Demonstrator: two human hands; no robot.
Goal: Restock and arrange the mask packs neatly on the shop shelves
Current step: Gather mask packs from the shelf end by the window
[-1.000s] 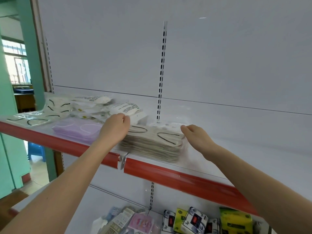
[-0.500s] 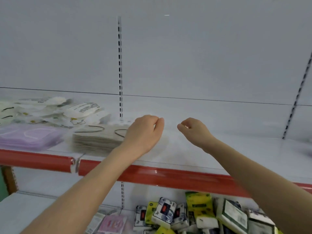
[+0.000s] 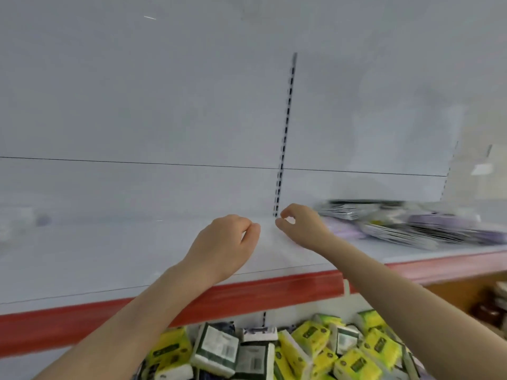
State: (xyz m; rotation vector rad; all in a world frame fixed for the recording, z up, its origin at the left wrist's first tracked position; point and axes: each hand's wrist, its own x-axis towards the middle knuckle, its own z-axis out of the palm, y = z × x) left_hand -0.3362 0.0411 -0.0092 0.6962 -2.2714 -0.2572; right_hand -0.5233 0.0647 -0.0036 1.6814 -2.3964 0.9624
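White metal makes up the shelf (image 3: pixel 109 256), and a red strip (image 3: pixel 247 294) runs along its front edge. Both arms reach up over that edge from below.

Left hand (image 3: pixel 222 242) hovers above the bare shelf board near the middle of the view. Its fingers are curled in towards the palm, the thumb lies against the forefinger, and nothing shows in its grip.

Right hand (image 3: pixel 300 229) hangs just beside it, a small gap between the two, close to the foot of the slotted upright (image 3: pixel 285 133) on the white back panel (image 3: pixel 137 91). Its fingers are curled too, thumb and forefinger nearly meeting in a small ring. No pack is seen between them.

Mask packs (image 3: pixel 411 229) lie in a loose, overlapping heap on the same shelf, to the right of the right hand and apart from it. They are blurred, so only dark and white wrappers and a purple pack (image 3: pixel 444 222) on top can be made out.

Tissue packs (image 3: pixel 310 344), yellow, white and green, are piled on the level below, under the arms.
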